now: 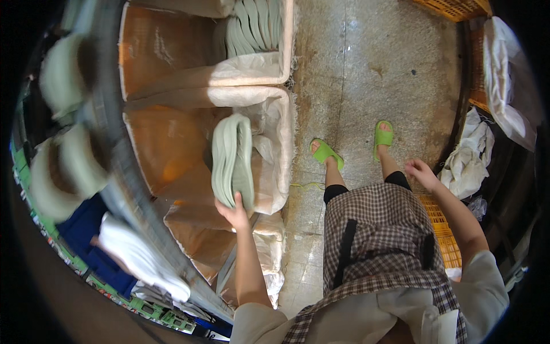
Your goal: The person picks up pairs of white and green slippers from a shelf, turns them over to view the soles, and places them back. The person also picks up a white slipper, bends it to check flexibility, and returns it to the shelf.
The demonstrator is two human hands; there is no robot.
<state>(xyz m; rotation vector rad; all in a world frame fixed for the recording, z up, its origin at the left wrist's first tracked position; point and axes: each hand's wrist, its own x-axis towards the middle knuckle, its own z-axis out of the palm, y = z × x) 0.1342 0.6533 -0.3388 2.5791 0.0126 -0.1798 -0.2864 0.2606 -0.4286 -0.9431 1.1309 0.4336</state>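
My left hand (234,215) grips a pale green shoe sole (232,157) by its near end, with the thumb on top. Thick, wavy ridges run along the sole's side; whether it is one piece or two pressed together I cannot tell. It is held over a lined bin (163,152) with an orange-brown inside and a whitish cloth rim. Off to the right, beside my knee, my right hand (421,174) hangs with loosely bent fingers and nothing in it.
Several similar soles (252,26) stand in a row in the farther bin (166,49). Blurred pale green soles (63,74) and a white sole (140,258) are at the left, beyond a grey rail. Yellow crates (447,229) and white sacks (470,152) line the right side.
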